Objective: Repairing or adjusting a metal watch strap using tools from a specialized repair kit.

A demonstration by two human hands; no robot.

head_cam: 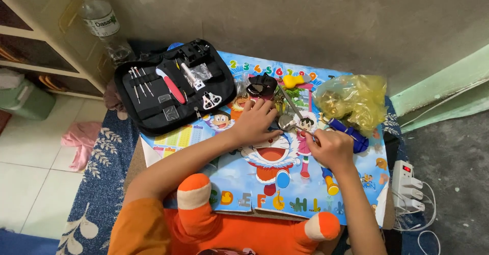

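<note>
Left hand [257, 120] presses flat, fingers spread, steadying the watch case [286, 122] at desk [351, 194] centre. Right hand [331, 147], at four o'clock, pinches a thin tool [304, 131] into it. Judgement: keep the case pinned, tool strokes short; tool kit [173, 87] lies at ten o'clock.

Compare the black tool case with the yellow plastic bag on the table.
The tool case is black, flat and lies open, its tools held in neat rows; the bag is yellow, see-through and crumpled into a lump, its contents hard to make out. The case sits at the table's far left by the left hand; the bag sits far right, beyond the right hand. Both rest on the cartoon mat, and neither hand touches them.
</note>
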